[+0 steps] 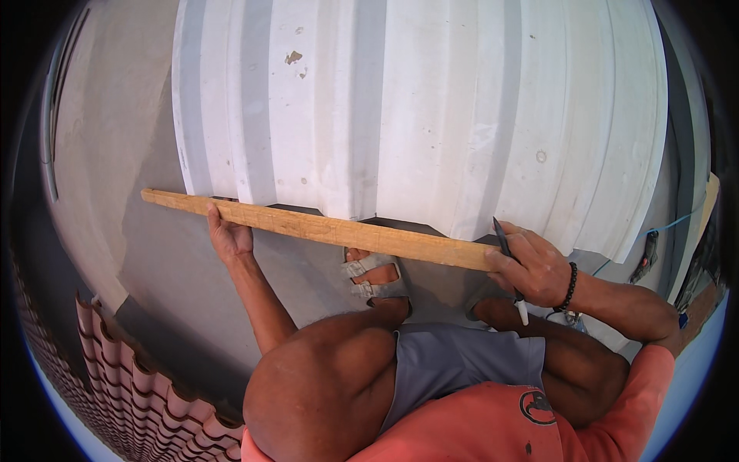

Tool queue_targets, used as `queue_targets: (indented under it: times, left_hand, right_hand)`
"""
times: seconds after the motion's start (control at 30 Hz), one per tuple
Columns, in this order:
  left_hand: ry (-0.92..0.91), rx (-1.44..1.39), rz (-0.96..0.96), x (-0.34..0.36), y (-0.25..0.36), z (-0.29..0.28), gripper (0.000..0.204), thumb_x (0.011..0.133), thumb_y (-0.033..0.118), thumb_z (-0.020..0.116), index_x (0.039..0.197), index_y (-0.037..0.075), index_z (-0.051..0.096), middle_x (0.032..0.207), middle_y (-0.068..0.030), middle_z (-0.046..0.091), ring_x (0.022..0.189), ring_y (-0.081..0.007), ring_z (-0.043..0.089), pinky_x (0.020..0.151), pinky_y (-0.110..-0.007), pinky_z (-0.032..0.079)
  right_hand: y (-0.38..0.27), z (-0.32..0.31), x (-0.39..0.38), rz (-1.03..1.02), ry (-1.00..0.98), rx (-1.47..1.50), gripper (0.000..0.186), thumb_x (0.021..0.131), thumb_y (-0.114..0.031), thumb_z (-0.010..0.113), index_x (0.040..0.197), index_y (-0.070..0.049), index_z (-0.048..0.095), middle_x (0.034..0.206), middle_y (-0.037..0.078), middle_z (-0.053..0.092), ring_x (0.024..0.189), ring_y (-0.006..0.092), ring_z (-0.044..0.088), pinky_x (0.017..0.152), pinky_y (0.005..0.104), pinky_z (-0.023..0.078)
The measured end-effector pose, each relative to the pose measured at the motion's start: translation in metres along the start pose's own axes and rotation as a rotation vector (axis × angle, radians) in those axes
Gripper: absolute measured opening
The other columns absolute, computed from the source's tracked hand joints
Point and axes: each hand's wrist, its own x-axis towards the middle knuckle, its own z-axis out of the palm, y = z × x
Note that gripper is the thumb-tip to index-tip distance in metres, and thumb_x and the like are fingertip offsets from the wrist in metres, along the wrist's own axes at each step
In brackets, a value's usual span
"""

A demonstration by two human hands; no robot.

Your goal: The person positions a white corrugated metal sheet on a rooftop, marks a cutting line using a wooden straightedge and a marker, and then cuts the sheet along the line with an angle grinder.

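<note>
Wooden strip (315,225) held across the near end of the white ribbed sheet (431,115)

You have the strip lying aslant along the near edge of the sheet, its left end projecting beyond the sheet's left side and its right end falling short of the sheet's right corner. Dark gaps show between strip and sheet edge beneath the raised ribs.

Your left hand (233,240), near the sheet's left corner, is clamped on the strip between thumb and fingers. Your right hand (543,269), at the near edge right of the sheet's middle, grips a dark pen (503,239) with a white lower end and is at the strip's right end; how firmly it bears on the wood cannot be told. The pen's tip points toward the sheet; contact cannot be confirmed. Your hands are well apart.

The sheet's surface bears a chipped brown patch (293,58) toward its far left part. Your sandalled foot (375,276) is just off the sheet's near edge, on grey flooring (177,285). Reddish roof tiles (154,393) lie nearer you, left of the sheet; a blue cord (671,224) runs to its right.
</note>
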Motion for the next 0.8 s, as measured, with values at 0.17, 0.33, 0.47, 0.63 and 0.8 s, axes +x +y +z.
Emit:
queue_targets:
  times: [0.17, 0.33, 0.47, 0.63, 0.8]
  left_hand:
    - [-0.022, -0.007, 0.006, 0.003, 0.000, -0.005, 0.042, 0.099, 0.027, 0.053, 0.131, 0.001, 0.043, 0.127, -0.0158, 0.054, 0.118, -0.0291, 0.052, 0.104, -0.046, 0.042]
    - [0.001, -0.007, -0.009, -0.007, 0.000, 0.010, 0.046, 0.099, 0.028, 0.051, 0.136, 0.003, 0.039, 0.131, -0.0161, 0.052, 0.122, -0.0299, 0.049, 0.106, -0.048, 0.039]
    - [0.014, -0.008, -0.012, -0.007, 0.001, 0.009, 0.048, 0.099, 0.029, 0.051, 0.138, 0.004, 0.037, 0.133, -0.0149, 0.050, 0.124, -0.0297, 0.048, 0.107, -0.048, 0.038]
    - [-0.013, -0.033, 0.009, -0.003, -0.002, -0.001, 0.048, 0.099, 0.030, 0.053, 0.138, 0.006, 0.039, 0.130, -0.0118, 0.052, 0.121, -0.0279, 0.049, 0.105, -0.047, 0.041]
    - [-0.024, -0.021, 0.021, -0.002, -0.003, -0.001, 0.046, 0.099, 0.031, 0.053, 0.137, 0.008, 0.040, 0.126, -0.0094, 0.055, 0.118, -0.0254, 0.052, 0.104, -0.046, 0.043]
  right_hand:
    - [0.001, 0.001, 0.000, -0.011, 0.006, 0.010, 0.036, 0.071, -0.004, 0.069, 0.105, 0.004, 0.058, 0.076, 0.015, 0.047, 0.079, 0.0369, 0.062, 0.080, 0.0450, 0.056]
    - [0.002, 0.001, 0.002, 0.003, 0.005, 0.018, 0.036, 0.071, -0.005, 0.069, 0.104, 0.003, 0.058, 0.076, 0.016, 0.048, 0.079, 0.0373, 0.062, 0.080, 0.0446, 0.056]
    - [0.002, 0.000, 0.004, 0.014, -0.018, 0.014, 0.035, 0.073, -0.005, 0.069, 0.105, 0.003, 0.057, 0.079, 0.018, 0.050, 0.081, 0.0382, 0.062, 0.080, 0.0439, 0.056]
    - [0.000, -0.007, 0.007, 0.041, -0.082, 0.066, 0.040, 0.074, -0.006, 0.070, 0.110, 0.003, 0.054, 0.084, 0.020, 0.051, 0.086, 0.0413, 0.062, 0.077, 0.0449, 0.054]
    - [0.003, -0.003, 0.006, 0.022, -0.072, 0.064, 0.046, 0.070, -0.005, 0.075, 0.110, 0.003, 0.054, 0.096, 0.030, 0.055, 0.089, 0.0436, 0.062, 0.078, 0.0458, 0.053]
